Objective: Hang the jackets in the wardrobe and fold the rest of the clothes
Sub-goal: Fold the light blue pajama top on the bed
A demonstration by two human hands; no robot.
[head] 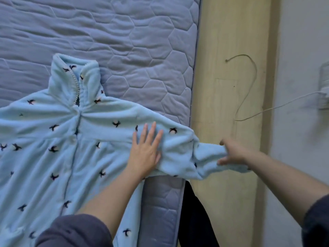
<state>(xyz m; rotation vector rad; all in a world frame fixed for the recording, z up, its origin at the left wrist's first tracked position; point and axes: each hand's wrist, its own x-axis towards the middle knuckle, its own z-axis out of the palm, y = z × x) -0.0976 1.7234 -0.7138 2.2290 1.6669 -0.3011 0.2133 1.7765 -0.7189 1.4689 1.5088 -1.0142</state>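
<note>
The left hand (146,148) lies flat, fingers straight, on the shoulder of the blue fleece garment (58,139) spread front-up on the mattress (124,41), while the right hand (233,152) grips its sleeve (179,148), which runs rightward past the mattress edge, so folding likely goes leftward.

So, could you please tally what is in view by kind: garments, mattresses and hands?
Garments: 1, the light blue garment
Mattresses: 1, the mattress
Hands: 2, the left hand pressing the garment, the right hand gripping its sleeve
Total: 4
</note>
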